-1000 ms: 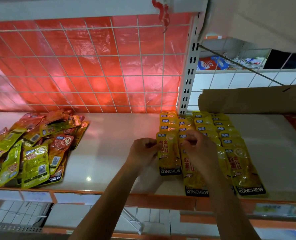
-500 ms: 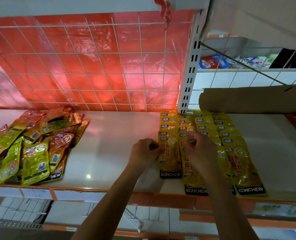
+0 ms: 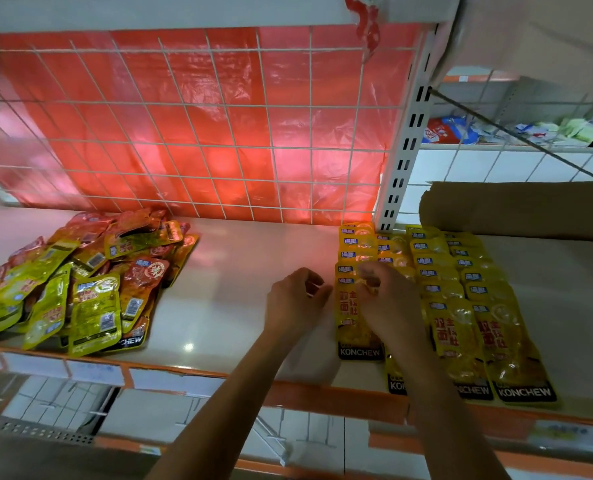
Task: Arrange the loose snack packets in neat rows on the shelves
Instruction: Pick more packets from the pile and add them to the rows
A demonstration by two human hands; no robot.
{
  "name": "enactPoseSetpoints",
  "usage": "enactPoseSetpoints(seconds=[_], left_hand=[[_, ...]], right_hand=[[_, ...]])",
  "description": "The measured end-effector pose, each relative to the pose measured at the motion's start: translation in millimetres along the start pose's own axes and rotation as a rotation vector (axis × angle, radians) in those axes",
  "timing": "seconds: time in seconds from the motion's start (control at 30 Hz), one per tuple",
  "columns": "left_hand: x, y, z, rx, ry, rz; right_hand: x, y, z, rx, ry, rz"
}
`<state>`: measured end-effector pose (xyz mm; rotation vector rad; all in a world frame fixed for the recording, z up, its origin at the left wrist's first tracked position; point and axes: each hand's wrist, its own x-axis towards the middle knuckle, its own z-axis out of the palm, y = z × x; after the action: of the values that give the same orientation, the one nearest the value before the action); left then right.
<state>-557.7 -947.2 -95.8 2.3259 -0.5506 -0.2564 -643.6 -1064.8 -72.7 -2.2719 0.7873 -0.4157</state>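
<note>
Yellow snack packets (image 3: 461,299) lie in several overlapping rows at the right of the white shelf (image 3: 232,299). The front packet of the leftmost row (image 3: 352,320) sits further back than the other fronts. My right hand (image 3: 392,303) rests over the second row, its fingertips pinched on a yellow packet's top edge. My left hand (image 3: 296,299) hovers just left of the leftmost row, fingers loosely curled and apart, holding nothing. A loose pile of yellow-green and red packets (image 3: 80,282) lies at the shelf's left end.
A wire grid backed by red plastic sheet (image 3: 191,133) closes the back. A white slotted upright (image 3: 405,140) stands behind the rows. Brown rolled cardboard (image 3: 516,209) lies behind the right rows. The orange shelf edge (image 3: 322,393) runs along the front, with a lower shelf beneath.
My left hand has let go of the leftmost front packet and opened slightly. My right hand's fingers have shifted a little left on the packet tops. The view has tilted downward slightly.
</note>
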Motion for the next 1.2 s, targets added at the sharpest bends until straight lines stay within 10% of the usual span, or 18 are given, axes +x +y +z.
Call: enactPoseSetpoints(seconds=[0.37,0.83,1.2], left_hand=[[-14,-57,-56,0.368,0.348,0.065],[-42,-143,-151,0.576,0.371,-0.46],[-35,-162,-153,0.538,0.376,-0.521]], right_hand=[[-10,-65,76,-0.074,-0.191,-0.238],[-19,-159,169,0.037,-0.405,-0.282],[-25,-190,206,0.11,-0.389,-0.259]])
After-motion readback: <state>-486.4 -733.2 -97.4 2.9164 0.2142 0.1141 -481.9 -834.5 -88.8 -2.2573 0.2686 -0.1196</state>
